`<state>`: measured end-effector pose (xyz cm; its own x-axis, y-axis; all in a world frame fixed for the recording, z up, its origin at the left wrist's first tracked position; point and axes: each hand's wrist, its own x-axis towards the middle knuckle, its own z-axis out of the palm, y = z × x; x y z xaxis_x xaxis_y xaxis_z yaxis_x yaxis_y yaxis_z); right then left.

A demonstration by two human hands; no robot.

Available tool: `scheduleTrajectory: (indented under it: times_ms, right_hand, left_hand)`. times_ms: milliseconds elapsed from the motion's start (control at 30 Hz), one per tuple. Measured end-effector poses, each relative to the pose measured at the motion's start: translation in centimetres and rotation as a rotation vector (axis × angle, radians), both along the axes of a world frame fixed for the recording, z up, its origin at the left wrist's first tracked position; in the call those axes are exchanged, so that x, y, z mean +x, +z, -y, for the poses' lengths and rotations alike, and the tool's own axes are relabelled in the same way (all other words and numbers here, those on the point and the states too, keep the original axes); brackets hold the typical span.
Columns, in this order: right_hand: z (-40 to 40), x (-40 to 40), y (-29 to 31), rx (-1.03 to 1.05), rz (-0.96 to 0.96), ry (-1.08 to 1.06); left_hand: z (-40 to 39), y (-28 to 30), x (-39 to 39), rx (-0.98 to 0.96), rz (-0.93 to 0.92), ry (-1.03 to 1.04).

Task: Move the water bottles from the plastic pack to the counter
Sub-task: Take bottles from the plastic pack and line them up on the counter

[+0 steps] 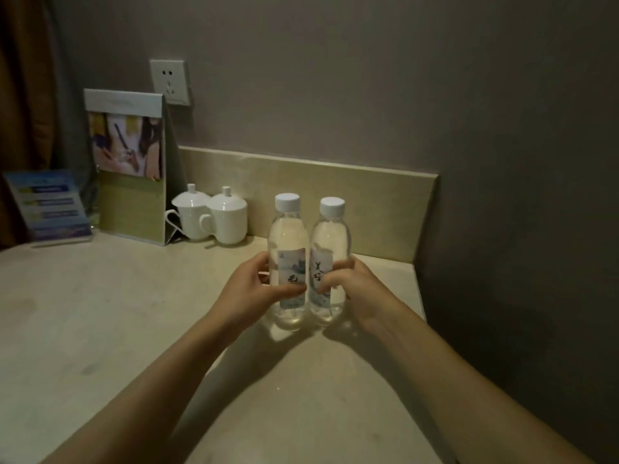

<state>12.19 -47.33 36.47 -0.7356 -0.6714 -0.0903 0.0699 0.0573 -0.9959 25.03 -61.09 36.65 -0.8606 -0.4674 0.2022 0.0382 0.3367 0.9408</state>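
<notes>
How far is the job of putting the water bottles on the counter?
Two capped bottles, the left bottle and the right bottle, stand upright side by side on the counter. The left hand grips one and the right hand the other. Letting go remains. No plastic pack is in view, so any remaining bottles cannot be judged.

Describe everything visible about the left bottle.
The left bottle is clear plastic, full of clear liquid, with a white screw cap on and a pale printed label round its middle. It stands upright on the beige counter, close beside the right bottle. The left hand grips its label.
</notes>
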Motion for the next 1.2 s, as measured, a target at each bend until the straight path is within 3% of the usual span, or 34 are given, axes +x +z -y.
scheduleTrajectory:
  times_ms: [233, 533, 667, 800, 867, 1200]
  right_hand:
    - [7.8, -1.1, -1.3, 0.077, -0.027, -0.061]
    - [13.7, -1.0, -0.9, 0.108, -0.154, -0.229]
    - [14.1, -0.8, -1.5, 0.175, -0.319, -0.328]
    - [14.4, -0.2, -2.7, 0.539, -0.625, -0.496]
    - [14.6, -0.1, -3.1, 0.568, -0.701, -0.514]
    - [14.7, -1.4, -3.0, 0.419, -0.587, -0.394]
  left_hand:
    - [9.5, 0.2, -2.2, -0.078, 0.063, -0.058]
    - [15.0, -1.8, -5.3, -0.075, -0.066, -0.030]
    - [15.2, -2.7, -6.4, -0.161, -0.090, 0.104]
    - [15.2, -3.6, -6.2, -0.430, -0.001, 0.231]
    - [15.2, -3.9, -6.0, -0.466, 0.038, 0.229]
    - [15.2, -3.9, -7.2, -0.463, 0.052, 0.186]
